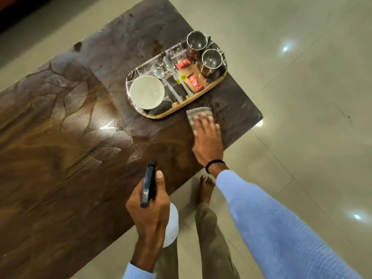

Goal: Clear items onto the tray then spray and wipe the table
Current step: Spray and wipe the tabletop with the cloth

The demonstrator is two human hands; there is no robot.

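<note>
We see the brown veined counter (60, 158) filling the left side, with a bright glare on its polished top. At its near edge the left hand (150, 210) grips the spray bottle (148, 186), fingers wrapped round the black trigger head and thumb lying along its side. The nozzle points out over the counter, and the white body hangs below the hand, off the counter's edge.

Further right, near the far corner, sits the tray (175, 112). In its left end we find a white bowl (147, 92), upright, with a dark oblong thing (161, 110) just beside it. Next come two spoons (159, 71) lying side by side, then red sachets (194, 82), and at the right end two steel cups (212, 60), upright and close together.

Just beside the tray's near rim a grey cloth (198, 112) lies on the counter. The right hand (207, 137) presses on it with fingers straight and flat, holding nothing, a dark band (214, 164) on the wrist. Dark spots speckle the counter beside the cloth. Below, a bare foot (205, 188) stands on the pale tiled floor (302, 117).
</note>
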